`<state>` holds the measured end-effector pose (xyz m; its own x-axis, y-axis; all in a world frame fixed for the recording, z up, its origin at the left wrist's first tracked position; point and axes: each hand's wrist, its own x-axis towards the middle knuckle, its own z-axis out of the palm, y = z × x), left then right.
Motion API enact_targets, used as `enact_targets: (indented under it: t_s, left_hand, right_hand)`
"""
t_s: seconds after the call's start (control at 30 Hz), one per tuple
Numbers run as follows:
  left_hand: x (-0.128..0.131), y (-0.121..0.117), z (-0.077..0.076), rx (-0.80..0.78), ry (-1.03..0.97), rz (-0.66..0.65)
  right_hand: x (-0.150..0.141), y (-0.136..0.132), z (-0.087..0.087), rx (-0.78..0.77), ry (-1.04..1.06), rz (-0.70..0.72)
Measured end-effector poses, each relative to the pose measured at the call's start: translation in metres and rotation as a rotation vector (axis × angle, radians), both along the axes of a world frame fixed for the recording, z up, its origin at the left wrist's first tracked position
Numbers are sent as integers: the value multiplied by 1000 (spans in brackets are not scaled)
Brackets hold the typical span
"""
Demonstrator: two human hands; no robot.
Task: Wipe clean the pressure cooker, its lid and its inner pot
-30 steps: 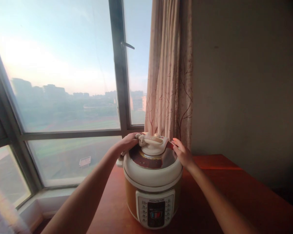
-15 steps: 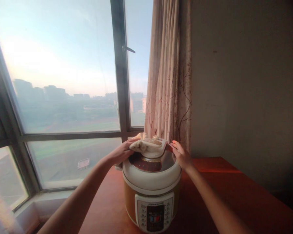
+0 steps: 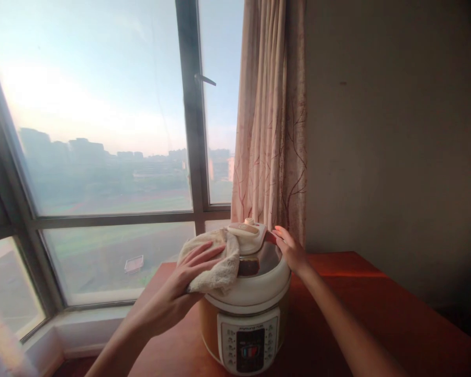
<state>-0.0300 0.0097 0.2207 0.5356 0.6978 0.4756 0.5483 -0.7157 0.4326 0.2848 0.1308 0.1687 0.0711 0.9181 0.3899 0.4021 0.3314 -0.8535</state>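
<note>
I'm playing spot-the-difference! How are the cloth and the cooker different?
The cloth looks soft and wrinkled, while the cooker looks smooth and round.
The cloth is pale with no buttons that I can see; the cooker is white and brown, with a front panel.
The cloth is smaller and drapes over the cooker's left side, under the left hand; the cooker stands upright on the table.
Both have pale parts.

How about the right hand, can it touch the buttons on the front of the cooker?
Probably yes. The right hand is up by the lid of the cooker, and nothing covers the front buttons. It would have to come down.
</note>
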Motion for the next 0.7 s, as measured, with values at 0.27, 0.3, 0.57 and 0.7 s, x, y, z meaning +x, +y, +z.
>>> enact_targets:
  t_s: [0.27, 0.3, 0.57, 0.7]
  left_hand:
    - [-3, 21, -7, -2, -100, 74]
    - [-2, 29, -5, -25, -123, 86]
    - [18, 110, 24, -304, -221, 143]
    - [23, 151, 34, -375, -143, 182]
  right_hand:
    - [1, 3, -3, 7, 23, 2]
    - [1, 3, -3, 7, 24, 3]
    - [0, 2, -4, 7, 14, -22]
    - [0, 2, -5, 12, 14, -28]
